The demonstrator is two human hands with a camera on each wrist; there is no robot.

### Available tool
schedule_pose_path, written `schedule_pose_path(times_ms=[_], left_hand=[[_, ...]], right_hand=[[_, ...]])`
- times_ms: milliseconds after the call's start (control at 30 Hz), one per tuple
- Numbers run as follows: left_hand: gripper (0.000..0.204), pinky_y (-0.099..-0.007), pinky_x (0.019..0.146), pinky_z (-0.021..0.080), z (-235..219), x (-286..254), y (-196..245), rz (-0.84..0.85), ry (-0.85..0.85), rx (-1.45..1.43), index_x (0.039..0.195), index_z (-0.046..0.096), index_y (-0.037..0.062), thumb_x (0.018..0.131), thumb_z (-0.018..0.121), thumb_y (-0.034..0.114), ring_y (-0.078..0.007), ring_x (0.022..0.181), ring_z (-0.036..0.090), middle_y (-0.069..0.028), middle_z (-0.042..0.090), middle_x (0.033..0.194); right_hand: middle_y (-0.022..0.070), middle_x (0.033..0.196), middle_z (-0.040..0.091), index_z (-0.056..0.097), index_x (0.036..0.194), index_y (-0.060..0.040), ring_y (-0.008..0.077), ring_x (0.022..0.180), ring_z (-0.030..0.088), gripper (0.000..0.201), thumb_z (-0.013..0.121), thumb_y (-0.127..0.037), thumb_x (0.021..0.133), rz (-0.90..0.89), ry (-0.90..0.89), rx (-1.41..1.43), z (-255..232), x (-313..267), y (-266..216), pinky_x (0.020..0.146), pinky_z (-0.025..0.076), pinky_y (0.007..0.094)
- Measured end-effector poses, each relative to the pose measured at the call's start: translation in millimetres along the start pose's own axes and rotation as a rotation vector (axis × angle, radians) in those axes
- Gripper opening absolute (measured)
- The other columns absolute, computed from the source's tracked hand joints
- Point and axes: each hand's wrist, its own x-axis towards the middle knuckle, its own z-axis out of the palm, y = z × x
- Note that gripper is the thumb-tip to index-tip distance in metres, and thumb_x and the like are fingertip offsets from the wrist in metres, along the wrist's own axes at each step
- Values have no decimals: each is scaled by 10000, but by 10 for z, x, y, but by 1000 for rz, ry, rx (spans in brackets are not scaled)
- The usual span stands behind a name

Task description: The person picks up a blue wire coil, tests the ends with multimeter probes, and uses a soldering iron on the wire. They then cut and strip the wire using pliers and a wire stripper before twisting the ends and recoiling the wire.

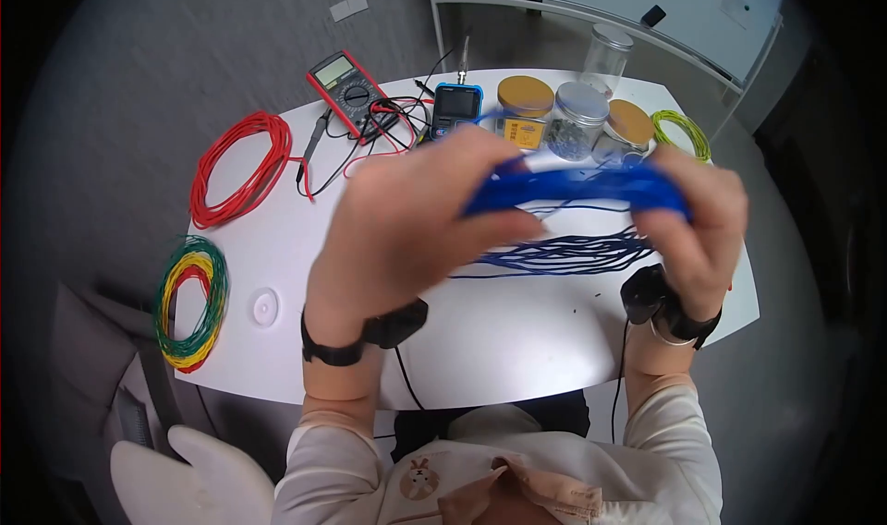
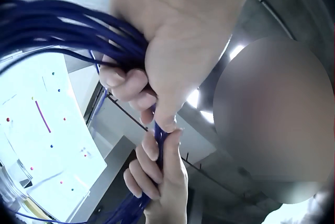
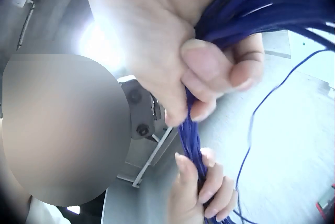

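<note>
Both hands hold one coil of blue wire [image 1: 584, 187] raised over the white table. My left hand [image 1: 393, 225] grips its left end, thumb along the strands and fingers curled beneath. At the other end my right hand [image 1: 693, 225] grips the bundle in the same way. Between them the upper strands are bunched tight, and the lower strands hang in a loose, spread loop. The left wrist view shows the blue strands [image 2: 63, 22] fanning out of the left fist. A single loose strand [image 3: 251, 124] trails away in the right wrist view.
A coil of red wire [image 1: 242, 169], a green, yellow and red coil [image 1: 217, 289] and a small white spool [image 1: 265, 307] lie left. Behind are a multimeter [image 1: 356, 91] with leads, a blue-edged device [image 1: 456, 105], several jars [image 1: 578, 109] and a yellow-green coil [image 1: 693, 137].
</note>
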Motion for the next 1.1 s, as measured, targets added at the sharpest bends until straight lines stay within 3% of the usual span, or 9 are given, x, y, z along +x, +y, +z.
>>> schedule_pose_path(times_ms=[100, 300, 467, 600, 833, 933, 1033, 1067, 1100], left_hand=[[396, -238, 549, 463, -18, -42, -94, -147, 127, -271, 1016, 558, 48, 806, 654, 369, -174, 625, 616, -71, 614, 780], [455, -175, 476, 358, 10, -36, -261, -303, 227, -560, 983, 553, 25, 885, 522, 468, -48, 504, 473, 2, 516, 608], [483, -194, 450, 357, 195, 30, -223, -425, 349, -871, 983, 489, 1, 899, 492, 477, -48, 462, 417, 28, 402, 546], [455, -226, 425, 381, 343, 59, -150, -437, 447, -1138, 842, 444, 61, 908, 433, 511, -71, 418, 406, 23, 357, 536], [473, -219, 358, 261, 376, 3, -307, -251, 269, -1655, 706, 374, 126, 927, 338, 543, -65, 387, 327, 40, 324, 492], [454, -226, 356, 210, 262, 3, -345, -351, 331, -1579, 666, 372, 120, 947, 386, 477, -63, 381, 303, 42, 311, 474], [364, -221, 361, 211, 28, -66, -398, -325, 296, -1003, 694, 449, 103, 919, 504, 385, -62, 388, 326, 40, 381, 480], [219, -238, 371, 279, -12, -120, -376, -402, 322, -750, 791, 533, 71, 807, 645, 258, -141, 397, 446, -35, 514, 530], [220, -254, 388, 314, 4, -127, -356, -229, 276, -416, 813, 543, 64, 767, 671, 237, -174, 431, 484, -57, 538, 560]], right_hand=[[19, 576, 511, 599, 851, 45, 70, 444, 464, 302, 644, -253, 832, 113, 233, 341, 30, -72, 114, 424, 364, 206], [-27, 518, 390, 558, 1002, 55, 33, 378, 359, 452, 509, -387, 923, 78, 377, 581, 81, -24, 220, 384, 370, 178], [-51, 487, 315, 461, 756, -56, 18, 354, 295, 460, 391, -470, 944, 63, 464, 549, 63, -1, 198, 363, 355, 182], [-55, 504, 286, 446, 793, -68, 32, 350, 289, 457, 365, -494, 938, 7, 507, 828, 92, 24, 218, 358, 362, 189], [-48, 533, 333, 443, 819, -74, 46, 389, 325, 483, 350, -536, 928, 17, 457, 1129, 271, 57, 268, 414, 415, 203], [44, 693, 524, 502, 974, 0, 120, 569, 517, 506, 395, -493, 934, 0, 408, 769, 234, 76, 393, 603, 479, 264], [132, 947, 618, 522, 1133, 36, 189, 826, 610, 482, 591, -357, 863, -102, 346, 366, 84, 84, 462, 760, 481, 281], [119, 1010, 611, 546, 1114, 20, 203, 876, 609, 471, 711, -238, 756, -44, 311, 286, 17, 53, 405, 803, 476, 300], [106, 965, 627, 581, 1054, 16, 202, 857, 620, 469, 772, -192, 680, -50, 253, 178, -5, 79, 329, 782, 478, 292]])
